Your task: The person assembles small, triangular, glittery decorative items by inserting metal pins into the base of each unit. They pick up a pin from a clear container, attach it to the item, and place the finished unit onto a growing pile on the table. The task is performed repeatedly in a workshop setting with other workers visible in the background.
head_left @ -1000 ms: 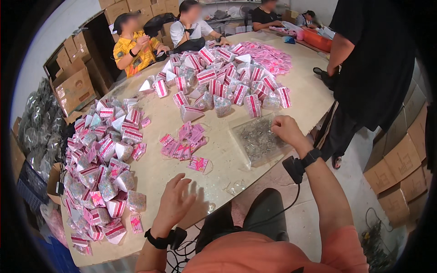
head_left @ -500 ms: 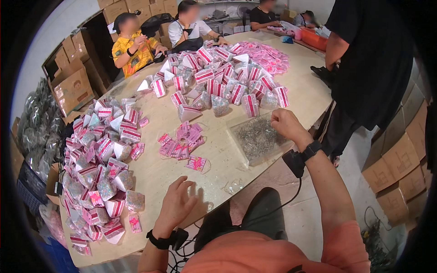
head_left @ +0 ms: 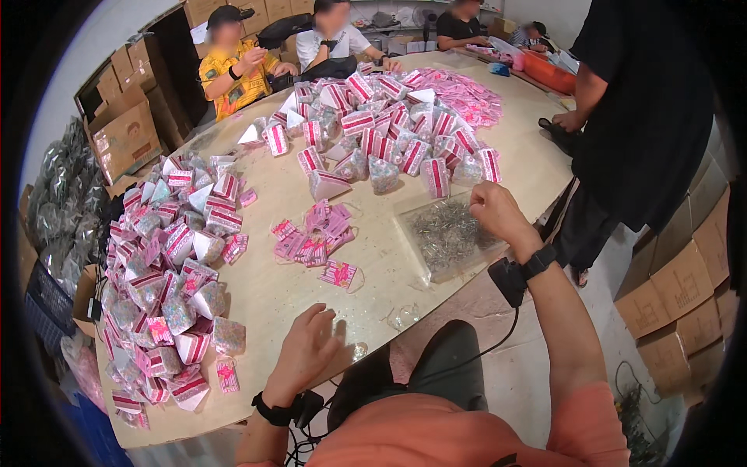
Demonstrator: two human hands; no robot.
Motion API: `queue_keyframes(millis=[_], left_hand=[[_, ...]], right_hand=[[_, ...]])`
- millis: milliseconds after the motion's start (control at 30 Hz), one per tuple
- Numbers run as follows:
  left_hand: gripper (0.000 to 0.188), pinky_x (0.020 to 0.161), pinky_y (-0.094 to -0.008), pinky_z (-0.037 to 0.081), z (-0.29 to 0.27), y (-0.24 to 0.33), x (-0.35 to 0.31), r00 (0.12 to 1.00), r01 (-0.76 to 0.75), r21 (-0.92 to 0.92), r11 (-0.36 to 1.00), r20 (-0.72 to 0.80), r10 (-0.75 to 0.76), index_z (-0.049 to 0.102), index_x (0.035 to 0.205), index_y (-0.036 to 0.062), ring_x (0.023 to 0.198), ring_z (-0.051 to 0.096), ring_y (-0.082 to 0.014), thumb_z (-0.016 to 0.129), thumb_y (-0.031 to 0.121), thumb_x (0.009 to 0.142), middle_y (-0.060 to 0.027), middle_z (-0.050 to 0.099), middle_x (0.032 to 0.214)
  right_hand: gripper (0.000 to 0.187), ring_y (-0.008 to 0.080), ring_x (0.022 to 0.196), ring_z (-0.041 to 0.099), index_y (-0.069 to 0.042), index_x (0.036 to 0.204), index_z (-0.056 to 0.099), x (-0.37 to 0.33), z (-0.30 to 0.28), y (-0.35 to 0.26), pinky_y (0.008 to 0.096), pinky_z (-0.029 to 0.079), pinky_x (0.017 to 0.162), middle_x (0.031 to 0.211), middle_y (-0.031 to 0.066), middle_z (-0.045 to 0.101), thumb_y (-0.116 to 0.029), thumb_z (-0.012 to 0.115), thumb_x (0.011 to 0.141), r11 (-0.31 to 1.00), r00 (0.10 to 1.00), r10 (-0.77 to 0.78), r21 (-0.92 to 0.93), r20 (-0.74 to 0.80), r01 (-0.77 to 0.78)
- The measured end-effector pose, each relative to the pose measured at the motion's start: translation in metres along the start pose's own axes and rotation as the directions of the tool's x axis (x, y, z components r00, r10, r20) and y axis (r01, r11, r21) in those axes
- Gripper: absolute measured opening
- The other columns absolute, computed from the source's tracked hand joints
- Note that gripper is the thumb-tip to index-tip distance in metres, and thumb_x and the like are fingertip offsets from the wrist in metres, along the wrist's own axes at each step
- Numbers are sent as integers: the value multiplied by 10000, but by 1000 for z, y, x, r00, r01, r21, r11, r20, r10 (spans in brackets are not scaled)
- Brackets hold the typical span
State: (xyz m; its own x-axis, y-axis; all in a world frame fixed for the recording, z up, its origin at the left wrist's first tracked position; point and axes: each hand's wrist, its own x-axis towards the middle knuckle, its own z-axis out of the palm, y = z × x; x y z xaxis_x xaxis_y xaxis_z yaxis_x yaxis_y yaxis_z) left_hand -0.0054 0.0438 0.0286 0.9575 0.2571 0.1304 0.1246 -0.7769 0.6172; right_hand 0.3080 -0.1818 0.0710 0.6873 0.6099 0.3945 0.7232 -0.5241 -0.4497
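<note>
My right hand (head_left: 498, 212) is over the right side of a shallow clear tray (head_left: 410, 251) holding a heap of small thin metal pieces (head_left: 445, 231). Its fingers are curled together, and whatever they may pinch is hidden. My left hand (head_left: 310, 349) hovers by the table's near edge with loosely bent fingers, holding nothing I can see. Beyond it lies a single pink printed card (head_left: 340, 274) with a thin loop of string. Just behind that is a small pile of similar pink tags (head_left: 315, 233).
A long heap of clear bags with pink-and-white headers (head_left: 175, 257) covers the table's left side. Another heap (head_left: 381, 132) fills the far middle, beside flat pink packets (head_left: 459, 93). A person in black (head_left: 634, 117) stands at the right; others sit at the far side. Cardboard boxes (head_left: 677, 303) are stacked right.
My right hand stays at the tray with its fingers curled. The left hand's fingers have drawn slightly closer together. The view has shifted a little.
</note>
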Motion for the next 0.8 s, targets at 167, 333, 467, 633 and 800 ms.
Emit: queue_keyframes(millis=[167,333,467,633,800], left_hand=[[397,936,-395,381,3,-3,1,1000,-8,-9,1000,18,8,505,1114,5,1118,443,-356,587,181,768,-211,458,1208],[405,941,-385,378,3,0,0,999,14,-5,1000,33,-13,511,1117,10,1127,442,-351,601,178,759,-199,451,1227],[415,944,-384,376,6,3,1,999,-9,2,1000,42,9,511,1125,15,1132,441,-347,609,177,756,-191,444,1242],[419,941,-389,378,1,13,1,976,-212,102,972,64,207,512,1123,15,1122,446,-350,617,174,750,-191,449,1234],[415,943,-388,377,1,22,2,976,-213,97,972,76,206,514,1118,13,1123,446,-347,619,170,748,-190,454,1228]], right_hand=[[66,349,767,549,37,703,547,-3,-3,-2,403,433,700,776,205,563,-18,519,681,1000,999,9,6,-31,-9],[57,358,766,541,27,691,541,-4,5,-1,413,429,690,771,204,558,-28,523,685,999,997,31,19,-74,-30],[61,364,739,542,21,695,543,-13,25,24,419,432,670,751,205,560,-36,522,685,997,997,-21,-76,-73,15],[85,359,705,555,24,713,558,-15,20,21,404,444,646,733,205,567,-46,525,678,997,993,61,56,-100,-55],[102,325,645,571,30,708,566,-16,16,25,380,452,612,700,196,579,-64,549,673,980,987,153,134,-53,-145]])
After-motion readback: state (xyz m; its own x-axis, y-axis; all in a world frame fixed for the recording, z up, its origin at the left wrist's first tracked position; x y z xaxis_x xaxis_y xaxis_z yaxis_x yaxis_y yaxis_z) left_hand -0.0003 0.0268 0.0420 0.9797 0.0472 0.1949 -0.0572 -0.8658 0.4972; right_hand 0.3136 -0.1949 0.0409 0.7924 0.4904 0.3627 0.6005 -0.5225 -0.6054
